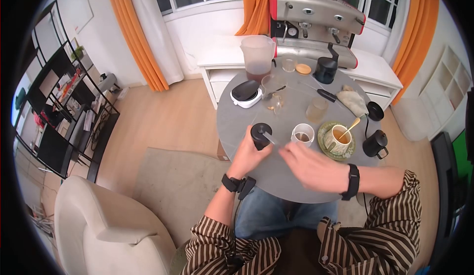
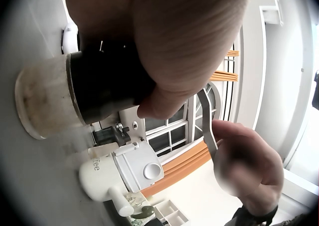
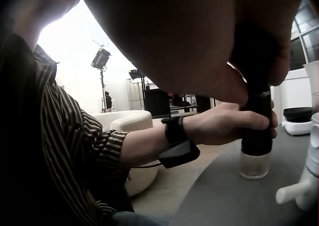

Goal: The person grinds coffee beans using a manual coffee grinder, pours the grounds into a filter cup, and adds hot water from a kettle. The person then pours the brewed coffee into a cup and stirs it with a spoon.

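Observation:
A black hand coffee grinder (image 1: pixel 260 135) with a clear jar base stands on the round grey table (image 1: pixel 236 119). My left hand (image 1: pixel 248 155) grips its body from the near side. From the top of the grinder a metal crank arm (image 1: pixel 269 137) runs to my right hand (image 1: pixel 305 165), which holds its end and is blurred. In the left wrist view the grinder (image 2: pixel 102 86) fills the frame and the crank arm (image 2: pixel 209 121) disappears into the right hand (image 2: pixel 245 170). The right wrist view shows the left hand (image 3: pixel 234 123) wrapped round the grinder (image 3: pixel 256 138).
A white cup (image 1: pixel 302 134) stands right of the grinder, then a cup with a gold spoon (image 1: pixel 340 135) on a green saucer and a small black pitcher (image 1: pixel 375 144). Farther back are a scale (image 1: pixel 245 93), a plastic jug (image 1: pixel 256 55) and an espresso machine (image 1: pixel 316 25). A cream armchair (image 1: pixel 103 225) sits at lower left.

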`<control>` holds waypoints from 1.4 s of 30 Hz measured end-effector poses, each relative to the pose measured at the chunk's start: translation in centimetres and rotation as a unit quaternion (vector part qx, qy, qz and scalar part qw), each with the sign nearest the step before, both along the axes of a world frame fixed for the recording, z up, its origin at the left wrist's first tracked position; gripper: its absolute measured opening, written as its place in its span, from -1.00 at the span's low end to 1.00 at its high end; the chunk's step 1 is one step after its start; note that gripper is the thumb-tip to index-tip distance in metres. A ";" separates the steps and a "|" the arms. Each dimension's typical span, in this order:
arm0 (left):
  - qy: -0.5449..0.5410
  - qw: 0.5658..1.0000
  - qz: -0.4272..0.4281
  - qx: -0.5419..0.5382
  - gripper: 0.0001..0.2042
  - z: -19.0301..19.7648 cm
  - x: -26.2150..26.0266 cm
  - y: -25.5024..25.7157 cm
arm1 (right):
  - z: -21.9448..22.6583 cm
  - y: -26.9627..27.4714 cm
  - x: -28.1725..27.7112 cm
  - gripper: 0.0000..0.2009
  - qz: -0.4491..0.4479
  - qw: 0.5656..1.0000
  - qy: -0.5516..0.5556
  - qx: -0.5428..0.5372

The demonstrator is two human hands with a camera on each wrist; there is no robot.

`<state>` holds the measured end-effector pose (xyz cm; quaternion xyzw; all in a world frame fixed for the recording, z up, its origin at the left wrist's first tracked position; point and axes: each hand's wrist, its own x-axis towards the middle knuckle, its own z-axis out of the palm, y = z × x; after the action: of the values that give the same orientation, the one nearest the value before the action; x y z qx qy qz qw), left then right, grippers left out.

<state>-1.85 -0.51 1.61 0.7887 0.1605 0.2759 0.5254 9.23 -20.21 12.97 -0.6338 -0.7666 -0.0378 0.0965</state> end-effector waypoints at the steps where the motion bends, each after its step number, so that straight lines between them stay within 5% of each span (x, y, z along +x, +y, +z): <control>1: 0.001 1.000 -0.006 -0.006 -0.61 -0.1 -0.2 -0.1 | 0.0 -0.2 -0.7 -0.51 0.039 0.999 0.009 -0.015; 7: 0.021 0.999 0.019 -0.034 -0.58 0.2 -1.4 -2.0 | 0.0 3.2 -3.8 -0.89 0.268 0.963 -0.007 -0.019; 9: 0.036 0.999 0.028 -0.024 -0.54 0.1 -1.8 -2.6 | -1.4 6.1 -4.5 -0.87 0.302 0.953 0.001 0.012; 12: -0.081 0.991 0.080 0.067 -0.55 0.6 -2.5 -3.8 | -0.8 10.0 -5.5 -0.78 0.336 0.941 0.032 -0.003; 15: -0.038 0.998 0.047 0.036 -0.56 0.7 -2.1 -3.3 | 0.4 13.0 -5.0 -0.59 0.314 0.947 0.031 -0.053; 18: 0.002 1.000 0.018 -0.001 -0.57 0.7 -1.8 -2.6 | 1.8 13.9 -1.5 -0.60 0.265 0.963 0.044 -0.037; 20: 0.024 0.999 0.001 -0.031 -0.57 0.3 -1.7 -2.3 | 3.4 13.9 1.6 -0.64 0.218 0.969 0.007 -0.119; 21: 0.023 0.998 -0.005 0.061 -0.55 -0.3 -1.6 -1.8 | 3.5 13.7 2.7 -0.71 0.205 0.962 0.046 -0.171; 24: 0.020 1.000 -0.010 -0.009 -0.55 -0.9 -1.4 -1.9 | 4.8 12.3 2.0 -0.75 0.149 0.968 0.042 -0.199; 34: 0.016 1.000 0.009 0.003 -0.56 0.3 -2.2 -2.0 | 4.5 12.1 1.4 -0.77 0.120 0.977 0.027 -0.175; 36: 0.185 0.980 -0.075 -0.014 -0.45 1.4 -2.4 -1.5 | 4.6 12.1 1.1 -0.85 0.093 0.974 0.019 -0.206; 37: 0.184 0.980 -0.076 -0.017 -0.45 0.8 -2.3 -1.7 | 4.3 11.9 1.1 -0.88 0.079 0.979 -0.005 -0.189; 39: 0.004 1.000 0.005 -0.015 -0.44 -0.6 -2.0 -2.1 | 4.2 11.6 1.0 -0.87 0.065 0.982 -0.031 -0.174; 42: -0.031 0.999 -0.007 0.006 -0.39 0.4 -1.8 -2.1 | 4.5 11.2 0.1 -0.82 0.006 0.981 0.014 -0.192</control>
<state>-3.70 -2.56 1.99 0.7841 0.1369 0.2974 0.5272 9.34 -9.04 17.48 -0.6366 -0.7617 0.1193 -0.0163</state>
